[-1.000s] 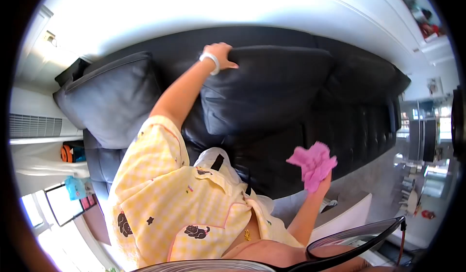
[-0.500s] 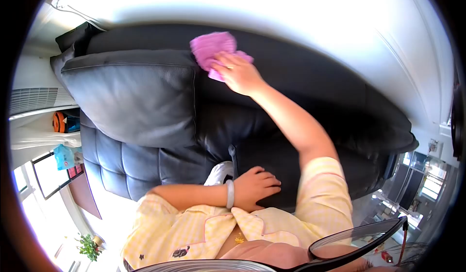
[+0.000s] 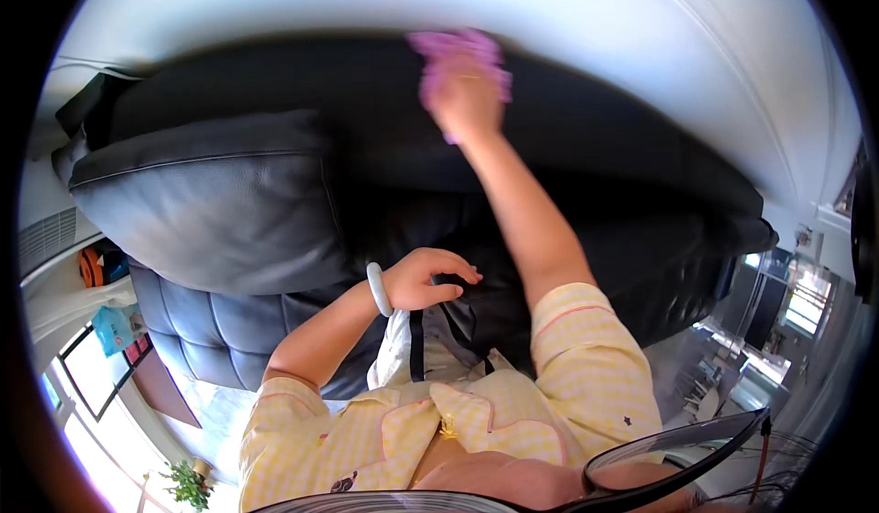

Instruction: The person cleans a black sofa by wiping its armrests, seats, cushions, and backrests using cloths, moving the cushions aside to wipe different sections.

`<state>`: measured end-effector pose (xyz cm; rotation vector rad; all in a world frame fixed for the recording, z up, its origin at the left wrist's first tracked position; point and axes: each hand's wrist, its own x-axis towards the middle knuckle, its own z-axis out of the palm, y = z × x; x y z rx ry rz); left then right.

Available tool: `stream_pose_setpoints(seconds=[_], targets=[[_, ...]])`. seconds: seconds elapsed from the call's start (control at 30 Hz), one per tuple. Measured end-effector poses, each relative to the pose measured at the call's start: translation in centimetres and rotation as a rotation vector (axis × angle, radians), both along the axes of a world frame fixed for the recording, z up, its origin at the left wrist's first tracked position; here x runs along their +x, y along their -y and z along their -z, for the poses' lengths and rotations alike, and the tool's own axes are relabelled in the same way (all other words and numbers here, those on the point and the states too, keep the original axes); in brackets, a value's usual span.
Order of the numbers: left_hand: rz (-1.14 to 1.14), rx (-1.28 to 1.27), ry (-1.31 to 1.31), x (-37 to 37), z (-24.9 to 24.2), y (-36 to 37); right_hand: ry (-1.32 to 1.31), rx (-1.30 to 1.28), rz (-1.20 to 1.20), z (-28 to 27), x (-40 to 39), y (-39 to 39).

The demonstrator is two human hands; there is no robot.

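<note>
My right hand (image 3: 469, 106) is stretched far forward, pressing a crumpled pink cloth (image 3: 462, 46) against the top of the black leather sofa's backrest (image 3: 568, 110). The fingers are blurred and partly hidden in the cloth. My left hand (image 3: 423, 280), with a pale bangle (image 3: 378, 289) on its wrist, hovers over the seat near my lap. Its thumb stands apart from loosely bent fingers, and nothing is in it. Left of both hands a large black back cushion (image 3: 211, 202) leans on the sofa.
Behind the backrest rises a white wall (image 3: 568, 10). The tufted seat (image 3: 211, 302) runs along the left. Farther off are an orange-and-black object (image 3: 92, 266), a light blue bag (image 3: 113, 330) and a potted plant (image 3: 189, 486). Glasses (image 3: 678, 458) cross the lower edge.
My right hand has moved the pink cloth farther up and rightward along the backrest. My left hand has lifted from the seat and shifted forward and left. The view has shifted slightly.
</note>
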<state>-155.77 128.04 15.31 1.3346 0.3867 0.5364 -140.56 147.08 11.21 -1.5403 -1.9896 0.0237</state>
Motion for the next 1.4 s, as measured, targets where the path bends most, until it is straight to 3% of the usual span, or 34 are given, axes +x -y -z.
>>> stream_pose_setpoints(seconds=[0.03,0.07,0.13,0.17,0.2,0.27,0.33,0.37,0.4,0.43,0.47,0.53,0.57,0.63,0.73,0.8,0.87,0.9,0.93,1.0,1.03,1.07,1.1,1.2,1.27,1.3,1.33,1.37,1.4], targets=[[0.017,0.05,-0.013,0.6,0.4,0.6,0.104,-0.092,0.138,0.9,5.5,0.8],[0.022,0.059,-0.01,1.2,-1.4,0.8,0.207,-0.009,0.241,1.9,11.2,1.6],[-0.076,0.546,-0.366,2.2,-6.3,1.5,0.212,-0.047,0.497,4.6,22.4,3.3],[-0.135,0.71,-0.432,2.7,-6.7,2.8,0.394,0.007,0.745,6.7,25.8,4.2],[-0.143,0.679,-0.466,2.9,-7.3,3.8,0.394,0.016,0.769,5.1,25.6,4.4],[-0.183,0.649,-0.52,3.9,-8.1,6.2,0.301,-0.472,0.613,2.1,23.2,4.5],[-0.162,0.647,-0.596,3.4,-7.8,8.1,0.238,-0.26,0.32,-0.2,13.8,5.9],[-0.114,0.623,-0.681,4.7,-9.0,8.9,0.041,-0.034,0.257,0.9,10.6,6.3],[-0.069,0.642,-0.769,5.0,-9.8,9.5,-0.035,-0.185,0.125,-0.4,7.1,6.9],[-0.043,0.659,-0.872,5.4,-10.4,10.1,-0.114,-0.255,-0.039,2.0,4.8,6.0],[0.002,0.762,-0.997,7.5,-11.4,10.8,-0.081,-0.038,-0.052,1.8,4.7,6.3],[0.072,0.791,-1.203,9.2,-12.6,11.3,-0.088,0.081,-0.184,2.6,5.1,6.1],[0.094,0.79,-1.201,12.1,-13.1,11.4,-0.093,0.07,-0.168,2.6,9.1,6.8],[0.237,0.427,-1.583,14.8,-13.7,11.0,-0.001,-0.075,-0.242,1.3,15.3,6.8],[0.085,0.565,-1.595,17.4,-12.9,12.7,-0.067,-0.284,-0.04,-1.0,31.1,7.3],[0.139,0.472,-1.71,20.2,-13.2,12.9,-0.07,0.107,0.177,-1.6,42.2,7.5],[0.059,0.545,-1.799,22.3,-13.4,13.5,0.006,0.018,0.372,0.7,53.6,7.6],[0.086,0.434,-1.857,22.7,-13.6,13.4,0.141,-0.202,0.489,0.9,57.4,8.1],[0.083,0.428,-1.87,23.2,-13.8,13.2,0.186,0.007,0.77,7.9,60.5,7.3],[0.082,0.434,-1.884,25.6,-14.4,13.2,0.081,-0.227,0.871,4.4,59.0,7.6],[0.063,0.399,-1.842,25.5,-14.4,13.0,0.147,-0.181,0.803,6.9,57.9,6.5],[0.06,0.394,-1.851,26.6,-14.9,13.1,-0.23,-0.492,0.666,4.1,55.5,6.3],[0.014,0.459,-1.729,27.9,-14.8,13.2,-0.182,-0.465,0.502,3.4,52.8,6.5],[-0.059,0.59,-1.555,31.9,-13.3,12.8,0.043,0.066,0.088,4.7,48.0,6.7],[-0.115,0.637,-1.496,34.8,-12.4,10.7,-0.106,0.028,-0.069,2.1,50.1,6.6],[-0.12,0.622,-1.509,34.9,-11.6,10.1,-0.091,0.056,-0.021,0.8,51.5,6.3],[-0.154,0.679,-1.496,34.7,-10.6,9.8,-0.047,-0.493,0.297,-1.1,52.4,5.7],[-0.188,0.737,-1.484,34.5,-10.1,10.0,-0.299,-0.163,0.48,1.4,53.7,5.9],[-0.194,0.724,-1.492,34.6,-10.0,10.4,-0.026,0.173,0.529,5.2,54.4,5.8]])
